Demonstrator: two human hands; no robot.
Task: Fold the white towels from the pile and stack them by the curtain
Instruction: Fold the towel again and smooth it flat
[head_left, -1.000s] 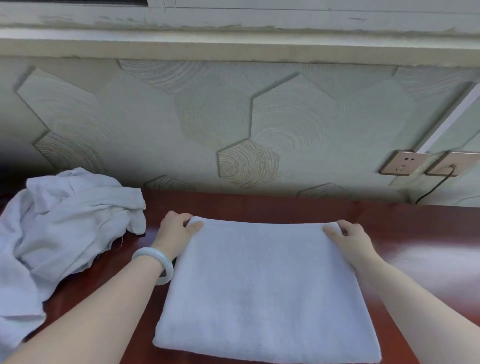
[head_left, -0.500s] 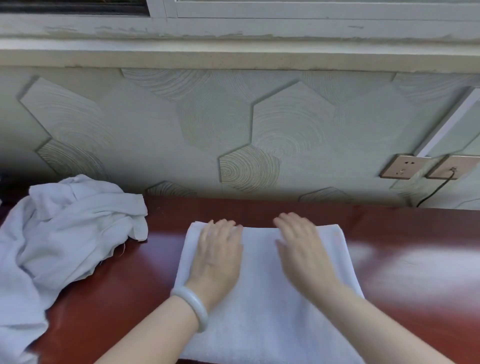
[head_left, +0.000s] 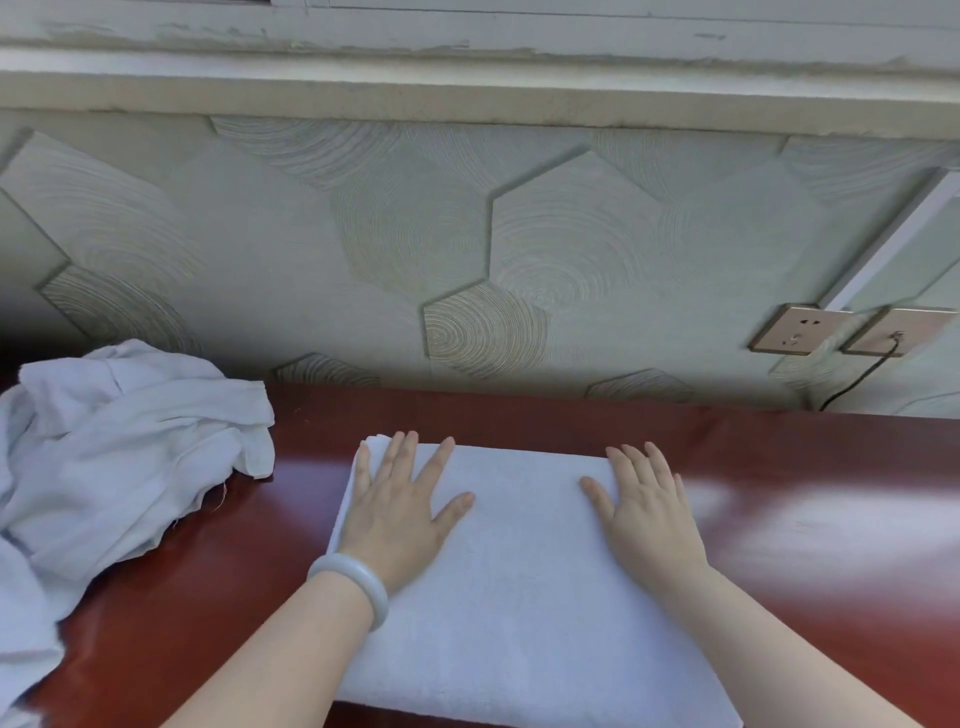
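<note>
A folded white towel lies flat on the dark red table in front of me. My left hand, with a pale bangle on the wrist, presses flat on the towel's far left corner, fingers straight and spread. On the towel's far right part my right hand lies flat too, fingers straight. A crumpled pile of white towels sits at the table's left, apart from the folded one. No curtain is in view.
A wall with hexagon relief panels rises right behind the table. Two gold wall sockets are at the right, one with a black cable running down. A window sill runs above.
My hands let go of the towel's far corners, came together flat at its middle, then slid apart outward over the towel to its left and right sides.
</note>
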